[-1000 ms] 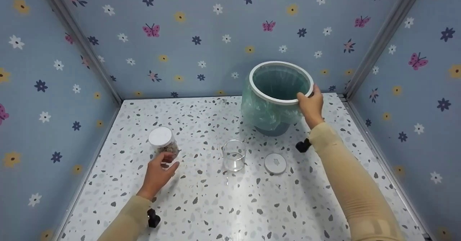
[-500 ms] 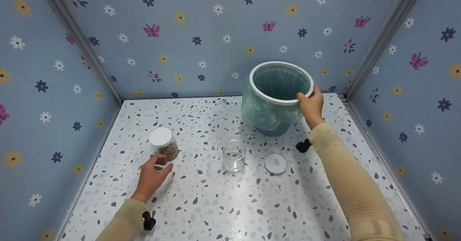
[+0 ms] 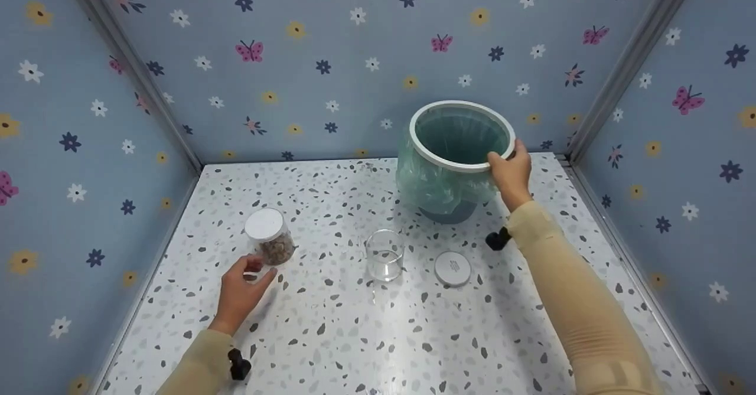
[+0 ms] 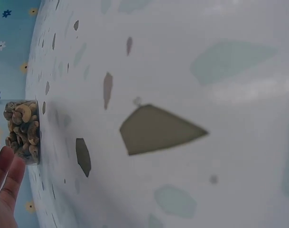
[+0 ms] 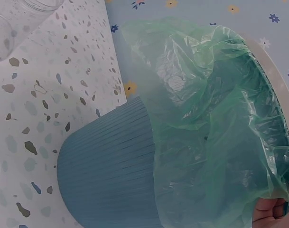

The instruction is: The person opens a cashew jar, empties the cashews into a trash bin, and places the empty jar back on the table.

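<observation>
My right hand [image 3: 511, 172] grips the white rim of a trash can [image 3: 447, 213] at its right side, thumb on top. A green plastic bag [image 5: 196, 118] lines the can and hangs over its outside. My left hand [image 3: 241, 290] is near a clear jar [image 3: 276, 248] with a white lid, its fingers bent loosely and nothing between them. In the left wrist view, cashew-like nuts [image 4: 23, 126] fill the jar, and the fingers [image 4: 11, 183] stand in front of it. An uncovered clear jar [image 3: 384, 259] stands mid-table, with a loose white lid [image 3: 453, 268] to its right.
The speckled white table [image 3: 331, 336] is walled at the back and both sides by flowered blue panels [image 3: 331, 46]. The trash can stands close to the back panel. Black wrist mounts [image 3: 238, 365] show below each hand.
My left hand has drawn back from the nut jar, toward the lower left. The jar stays where it was. My right hand and the trash can have not moved.
</observation>
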